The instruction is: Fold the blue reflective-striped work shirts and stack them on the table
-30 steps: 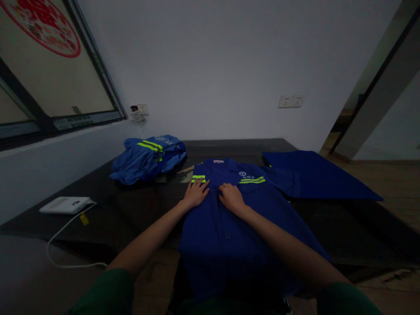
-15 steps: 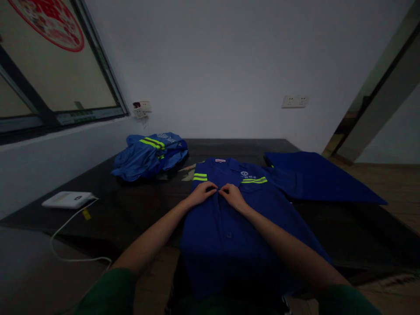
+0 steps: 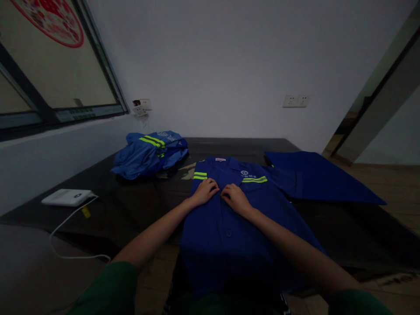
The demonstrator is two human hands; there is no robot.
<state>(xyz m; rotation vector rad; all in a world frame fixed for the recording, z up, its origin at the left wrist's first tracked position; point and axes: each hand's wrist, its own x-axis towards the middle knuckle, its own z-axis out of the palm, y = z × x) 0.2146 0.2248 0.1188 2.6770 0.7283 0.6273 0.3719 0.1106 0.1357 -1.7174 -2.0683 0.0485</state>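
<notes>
A dark blue short-sleeved work shirt (image 3: 259, 223) lies front up before me, collar away from me, with yellow-green stripes and a white chest logo. My left hand (image 3: 206, 191) rests on the left of its front placket, fingers loosely bent and fingertips touching the cloth. Just across the placket, my right hand (image 3: 235, 199) also touches the fabric, its fingers slightly curled and apart from the left hand. A button (image 3: 229, 233) shows lower on the placket. The cloth directly beneath my fingers is hidden.
Crumpled blue garments (image 3: 147, 155) are heaped on the dark table (image 3: 154, 201) at the back left. Flat blue cloth (image 3: 321, 179) lies to the right, partly past the table edge. A white device (image 3: 67, 197) with a cable (image 3: 67, 224) sits at the left.
My hands have moved slightly apart at the placket. Their fingertips, pinched together at the shirt front before, now rest more loosely on the cloth.
</notes>
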